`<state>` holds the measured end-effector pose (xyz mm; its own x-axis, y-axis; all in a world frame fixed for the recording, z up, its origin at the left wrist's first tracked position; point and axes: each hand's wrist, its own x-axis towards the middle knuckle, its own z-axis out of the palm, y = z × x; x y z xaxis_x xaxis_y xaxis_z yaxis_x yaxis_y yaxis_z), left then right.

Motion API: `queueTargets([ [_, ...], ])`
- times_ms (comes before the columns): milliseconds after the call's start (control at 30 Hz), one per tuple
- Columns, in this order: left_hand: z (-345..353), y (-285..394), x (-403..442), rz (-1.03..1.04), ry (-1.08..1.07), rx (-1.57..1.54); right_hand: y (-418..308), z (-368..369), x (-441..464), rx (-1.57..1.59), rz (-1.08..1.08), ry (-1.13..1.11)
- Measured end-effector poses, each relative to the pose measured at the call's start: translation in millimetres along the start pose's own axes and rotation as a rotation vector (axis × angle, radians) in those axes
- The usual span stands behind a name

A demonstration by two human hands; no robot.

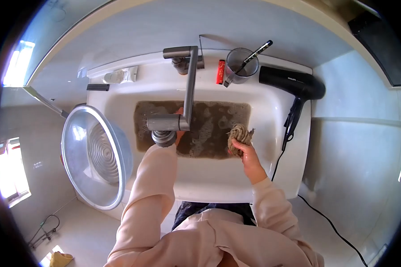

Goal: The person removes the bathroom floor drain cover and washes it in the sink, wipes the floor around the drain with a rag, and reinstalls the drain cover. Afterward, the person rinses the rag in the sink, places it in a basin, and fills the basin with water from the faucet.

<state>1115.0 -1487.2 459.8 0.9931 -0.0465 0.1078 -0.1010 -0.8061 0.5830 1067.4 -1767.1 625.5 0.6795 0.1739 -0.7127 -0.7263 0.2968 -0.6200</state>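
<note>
A crumpled, wet brown cloth (239,133) is bunched in my right hand (249,160), which is closed around it at the right end of the dirty water. Murky brown water (214,129) with patches of foam stands in the white sink (205,178). My left hand (180,133) reaches into the water at the left, behind the grey faucet (190,89). The faucet head covers much of that hand, so its fingers are hidden.
A translucent plastic basin (122,155) leans at the sink's left. Along the back rim are a white tube (121,75), a small red box (220,72) and a cup (247,73) holding a black pen-like stick (258,52). A black hair dryer (294,83) lies right, its cord trailing down.
</note>
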Motion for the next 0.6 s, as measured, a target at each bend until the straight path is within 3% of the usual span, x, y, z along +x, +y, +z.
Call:
queueTargets([
  [67,-23,27,10,0.048,-0.238,0.275,7,-1,4,0.058,-0.044,0.062],
  [133,-24,33,9,0.047,-0.233,0.310,8,4,5,0.049,-0.154,0.008],
  [233,-12,22,1,-0.072,-0.138,-0.069,9,11,0,0.043,-0.260,0.038],
  [333,-2,16,-4,-0.105,-0.248,-0.105,12,13,1,-0.039,-0.327,0.061],
  [367,4,13,-8,-0.147,-0.194,0.034,13,15,0,-0.054,-0.340,0.089],
  [467,-34,52,-21,-0.272,-0.099,0.008,12,20,-6,0.076,-0.350,0.009],
  [500,-52,65,-32,-0.289,-0.027,-0.166,12,21,-5,0.073,-0.354,-0.010],
  [533,-64,74,-44,-0.300,0.042,-0.340,15,19,-4,-0.179,-0.460,0.048],
  [567,-79,75,-58,-0.508,0.029,-0.526,17,18,-5,-0.431,-0.565,0.109],
  [600,-95,76,-72,-0.724,0.055,-0.705,16,19,-6,-0.427,-0.575,0.097],
])
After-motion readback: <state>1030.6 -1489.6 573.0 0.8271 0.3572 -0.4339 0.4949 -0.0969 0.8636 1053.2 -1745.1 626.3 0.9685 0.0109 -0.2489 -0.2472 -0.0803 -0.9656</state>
